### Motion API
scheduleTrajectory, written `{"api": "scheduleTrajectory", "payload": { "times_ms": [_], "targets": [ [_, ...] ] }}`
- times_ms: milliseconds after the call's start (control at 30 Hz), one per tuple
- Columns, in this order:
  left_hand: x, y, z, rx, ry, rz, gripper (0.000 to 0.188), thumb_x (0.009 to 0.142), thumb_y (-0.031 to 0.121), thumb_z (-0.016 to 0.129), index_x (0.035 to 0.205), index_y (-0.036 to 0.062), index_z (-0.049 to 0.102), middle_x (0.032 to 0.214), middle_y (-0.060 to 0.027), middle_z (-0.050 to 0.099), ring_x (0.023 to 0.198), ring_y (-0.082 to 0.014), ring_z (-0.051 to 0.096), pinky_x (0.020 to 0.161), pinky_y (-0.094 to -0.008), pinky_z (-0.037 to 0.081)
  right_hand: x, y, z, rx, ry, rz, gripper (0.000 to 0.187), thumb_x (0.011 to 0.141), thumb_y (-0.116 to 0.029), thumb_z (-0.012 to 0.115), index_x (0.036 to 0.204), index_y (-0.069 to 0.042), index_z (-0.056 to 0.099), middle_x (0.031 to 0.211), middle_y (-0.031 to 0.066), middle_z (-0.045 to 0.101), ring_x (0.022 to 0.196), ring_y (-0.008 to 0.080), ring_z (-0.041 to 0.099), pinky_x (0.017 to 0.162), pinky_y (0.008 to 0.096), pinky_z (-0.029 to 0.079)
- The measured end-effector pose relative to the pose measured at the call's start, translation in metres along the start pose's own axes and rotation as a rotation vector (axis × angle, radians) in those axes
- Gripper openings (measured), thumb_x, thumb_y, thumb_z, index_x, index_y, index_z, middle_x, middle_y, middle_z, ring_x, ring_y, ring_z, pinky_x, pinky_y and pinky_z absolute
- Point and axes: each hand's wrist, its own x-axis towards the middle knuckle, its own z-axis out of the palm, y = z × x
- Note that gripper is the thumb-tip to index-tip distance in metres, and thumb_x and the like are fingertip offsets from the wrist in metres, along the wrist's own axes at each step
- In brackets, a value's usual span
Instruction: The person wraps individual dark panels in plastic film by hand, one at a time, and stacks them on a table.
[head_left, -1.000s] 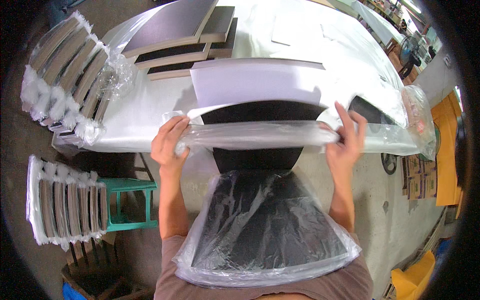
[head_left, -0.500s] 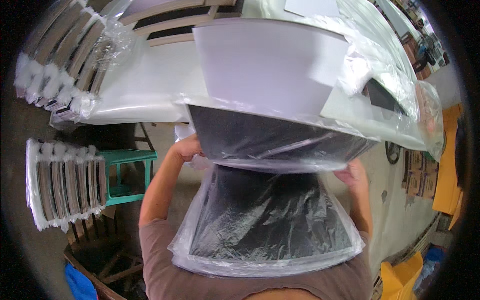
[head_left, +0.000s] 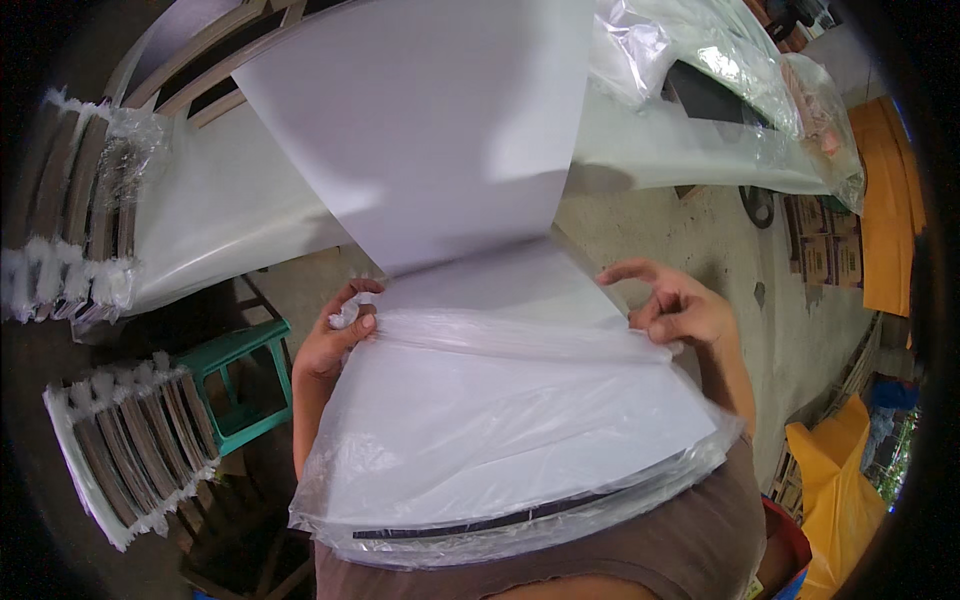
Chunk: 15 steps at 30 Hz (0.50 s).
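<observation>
A clear plastic bag (head_left: 500, 455) lies over my lap, its mouth gathered into a crumpled band across the middle. Inside it is a white flat panel (head_left: 480, 395) whose far end sticks out of the mouth; a dark strip shows near the bag's closed end. My left hand (head_left: 338, 335) is closed on the bag's bunched left edge. On the opposite edge, my right hand (head_left: 680, 305) pinches the plastic between thumb and bent fingers, its index finger stretched out above the panel. A larger white sheet (head_left: 450, 130) slopes from the table to the panel's far end.
The table (head_left: 240, 190) is covered in pale plastic. Frames (head_left: 215, 80) lie at its far left, and wrapped stacks (head_left: 75, 190) stand by its left edge. More stacked panels (head_left: 140, 445) sit by a green stool (head_left: 245, 390). Crumpled plastic (head_left: 720, 60) lies at right.
The dark panel faces have gone from view and the panel in the bag now shows white. Both hands have come nearer, bringing the bag's mouth down. The view has shifted, with the table sheet farther left.
</observation>
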Motion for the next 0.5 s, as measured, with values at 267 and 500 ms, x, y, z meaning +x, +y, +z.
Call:
{"api": "scheduleTrajectory", "payload": {
  "times_ms": [267,500],
  "targets": [
    [0.031,-0.085,-0.034,0.234,0.494,-0.008,0.053,0.07,0.036,0.067,0.11,0.0077,0.046,0.094,-0.0047,0.051,0.08,-0.0152,0.049,0.071,-0.0248,0.04,0.058,0.046,-0.022,0.16,0.52,-0.044,0.052,0.078,-0.028,0.059,0.12,-0.005,0.04,0.07,-0.0002,0.05,0.065,0.0083,0.047,0.065,0.02,0.035],
    [0.009,-0.009,0.004,-0.081,0.076,0.094,0.044,0.067,0.02,0.069,0.105,0.0064,0.049,0.083,-0.0013,0.051,0.072,-0.0096,0.046,0.064,-0.021,0.038,0.025,0.0,0.007,-0.135,-0.031,-0.184,0.064,0.076,-0.03,0.06,0.125,-0.003,0.03,0.074,0.005,0.048,0.069,0.0121,0.05,0.074,0.0256,0.04]
  ]
}}
